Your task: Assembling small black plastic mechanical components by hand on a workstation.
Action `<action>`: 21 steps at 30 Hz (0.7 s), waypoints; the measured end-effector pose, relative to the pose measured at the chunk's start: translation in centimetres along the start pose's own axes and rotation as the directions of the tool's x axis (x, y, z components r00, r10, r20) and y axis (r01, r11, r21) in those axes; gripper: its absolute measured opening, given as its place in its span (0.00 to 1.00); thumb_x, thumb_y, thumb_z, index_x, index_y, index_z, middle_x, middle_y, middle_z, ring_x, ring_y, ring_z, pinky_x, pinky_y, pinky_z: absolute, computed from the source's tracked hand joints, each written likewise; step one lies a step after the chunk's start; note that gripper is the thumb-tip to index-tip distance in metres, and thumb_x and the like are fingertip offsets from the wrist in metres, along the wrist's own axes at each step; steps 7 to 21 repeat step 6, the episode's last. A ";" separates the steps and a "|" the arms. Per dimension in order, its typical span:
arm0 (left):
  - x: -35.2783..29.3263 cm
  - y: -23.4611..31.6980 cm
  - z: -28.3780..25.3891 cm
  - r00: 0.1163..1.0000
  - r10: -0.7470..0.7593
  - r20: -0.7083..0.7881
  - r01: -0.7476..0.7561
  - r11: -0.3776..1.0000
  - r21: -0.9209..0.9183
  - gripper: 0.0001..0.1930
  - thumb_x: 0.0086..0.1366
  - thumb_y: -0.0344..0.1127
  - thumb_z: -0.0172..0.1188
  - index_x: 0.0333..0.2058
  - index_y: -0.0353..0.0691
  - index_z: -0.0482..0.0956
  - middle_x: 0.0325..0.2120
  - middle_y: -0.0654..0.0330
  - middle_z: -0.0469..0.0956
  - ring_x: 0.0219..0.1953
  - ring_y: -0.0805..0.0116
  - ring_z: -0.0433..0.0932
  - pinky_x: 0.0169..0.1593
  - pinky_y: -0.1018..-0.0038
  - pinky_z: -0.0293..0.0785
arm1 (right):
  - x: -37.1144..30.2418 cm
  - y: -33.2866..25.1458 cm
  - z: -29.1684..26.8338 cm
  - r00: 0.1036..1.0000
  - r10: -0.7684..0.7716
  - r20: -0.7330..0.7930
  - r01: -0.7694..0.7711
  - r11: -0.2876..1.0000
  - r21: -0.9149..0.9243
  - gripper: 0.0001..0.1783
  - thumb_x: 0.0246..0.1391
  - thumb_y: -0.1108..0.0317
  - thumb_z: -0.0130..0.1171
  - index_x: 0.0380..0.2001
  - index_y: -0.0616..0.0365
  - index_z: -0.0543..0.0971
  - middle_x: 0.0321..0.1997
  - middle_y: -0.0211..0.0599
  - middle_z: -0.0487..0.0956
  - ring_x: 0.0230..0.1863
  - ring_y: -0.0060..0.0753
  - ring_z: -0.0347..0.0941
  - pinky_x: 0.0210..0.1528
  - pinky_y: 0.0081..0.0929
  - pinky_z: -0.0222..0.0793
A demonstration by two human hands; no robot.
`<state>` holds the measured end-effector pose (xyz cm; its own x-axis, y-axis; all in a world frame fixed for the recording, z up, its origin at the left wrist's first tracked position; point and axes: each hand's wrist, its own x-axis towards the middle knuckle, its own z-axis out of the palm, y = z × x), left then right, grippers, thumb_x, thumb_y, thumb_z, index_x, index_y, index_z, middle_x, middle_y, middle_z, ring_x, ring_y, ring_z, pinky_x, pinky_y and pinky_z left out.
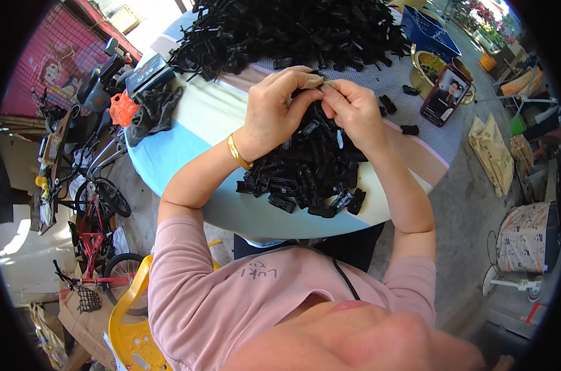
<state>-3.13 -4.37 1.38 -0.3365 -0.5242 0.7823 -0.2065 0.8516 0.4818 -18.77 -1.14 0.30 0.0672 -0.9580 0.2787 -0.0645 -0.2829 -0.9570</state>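
Note:
Both my hands meet over the round table [169, 148], fingertips almost touching. My left hand [280, 105], with a gold bangle at the wrist, is closed in a pinch. My right hand [358, 114] pinches at the same spot, thumb against forefinger. A small dark edge shows between the fingers, but most of what they hold is hidden. Just below the hands lies a loose pile of small black plastic pieces [308, 170], with a little light-blue bit [340, 138] among them. A much larger heap of similar black pieces [293, 34] covers the far side.
On the right, a phone [445, 96] leans against a gold-coloured pot [421, 71], with a blue crate [432, 31] behind. A few single black pieces [410, 130] lie nearby. Dark cloth [153, 114] and an orange-red bag [124, 110] sit at the left edge. A yellow chair [129, 321] stands lower left.

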 end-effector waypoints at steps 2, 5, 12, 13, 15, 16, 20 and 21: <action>0.0 -0.2 0.1 0.992 0.101 -0.074 -0.097 0.994 0.053 0.08 0.47 0.24 0.63 0.28 0.35 0.76 0.30 0.55 0.77 0.27 0.66 0.76 0.29 0.79 0.71 | 0.0 -0.1 0.0 1.000 0.023 0.005 -0.023 1.000 0.017 0.09 0.57 0.67 0.49 0.31 0.61 0.75 0.18 0.22 0.67 0.15 0.07 0.54 0.15 0.08 0.46; 0.0 -0.3 0.1 0.998 -0.058 0.023 0.061 0.983 -0.173 0.14 0.52 0.24 0.60 0.39 0.36 0.71 0.38 0.55 0.76 0.36 0.62 0.77 0.38 0.78 0.72 | 0.0 -0.2 -0.2 0.980 -0.200 -0.001 0.200 0.979 -0.027 0.09 0.57 0.66 0.50 0.33 0.60 0.75 0.19 0.22 0.68 0.20 0.09 0.58 0.21 0.08 0.53; -0.3 -0.5 0.3 0.980 -0.178 0.093 0.199 0.920 -0.337 0.20 0.57 0.24 0.57 0.49 0.36 0.65 0.44 0.55 0.74 0.42 0.59 0.76 0.44 0.78 0.71 | -0.1 -0.3 -0.1 0.944 -0.328 -0.031 0.323 0.940 -0.111 0.08 0.57 0.66 0.50 0.33 0.60 0.74 0.19 0.23 0.69 0.21 0.11 0.61 0.22 0.09 0.56; -0.3 -0.5 0.3 0.980 -0.178 0.093 0.199 0.920 -0.337 0.20 0.57 0.24 0.57 0.49 0.36 0.65 0.44 0.55 0.74 0.42 0.59 0.76 0.44 0.78 0.71 | -0.1 -0.3 -0.1 0.944 -0.328 -0.031 0.323 0.940 -0.111 0.08 0.57 0.66 0.50 0.33 0.60 0.74 0.19 0.23 0.69 0.21 0.11 0.61 0.22 0.09 0.56; -0.3 -0.5 0.3 0.980 -0.178 0.093 0.199 0.920 -0.337 0.20 0.57 0.24 0.57 0.49 0.36 0.65 0.44 0.55 0.74 0.42 0.59 0.76 0.44 0.78 0.71 | -0.1 -0.3 -0.1 0.944 -0.328 -0.031 0.323 0.940 -0.111 0.08 0.57 0.66 0.50 0.33 0.60 0.74 0.19 0.23 0.69 0.21 0.11 0.61 0.22 0.09 0.56; -0.3 -0.5 0.3 0.980 -0.178 0.093 0.199 0.920 -0.337 0.20 0.57 0.24 0.57 0.49 0.36 0.65 0.44 0.55 0.74 0.42 0.59 0.76 0.44 0.78 0.71 | -0.1 -0.3 -0.1 0.944 -0.328 -0.031 0.323 0.940 -0.111 0.08 0.57 0.66 0.50 0.33 0.60 0.74 0.19 0.23 0.69 0.21 0.11 0.61 0.22 0.09 0.56; -0.3 -0.5 0.3 0.980 -0.178 0.093 0.199 0.920 -0.337 0.20 0.57 0.24 0.57 0.49 0.36 0.65 0.44 0.55 0.74 0.42 0.59 0.76 0.44 0.78 0.71 | -0.1 -0.3 -0.1 0.944 -0.328 -0.031 0.323 0.940 -0.111 0.08 0.57 0.66 0.50 0.33 0.60 0.74 0.19 0.23 0.69 0.21 0.11 0.61 0.22 0.09 0.56; -0.3 -0.5 0.3 0.980 -0.178 0.093 0.199 0.920 -0.337 0.20 0.57 0.24 0.57 0.49 0.36 0.65 0.44 0.55 0.74 0.42 0.59 0.76 0.44 0.78 0.71 | -0.1 -0.3 -0.1 0.944 -0.328 -0.031 0.323 0.940 -0.111 0.08 0.57 0.66 0.50 0.33 0.60 0.74 0.19 0.23 0.69 0.21 0.11 0.61 0.22 0.09 0.56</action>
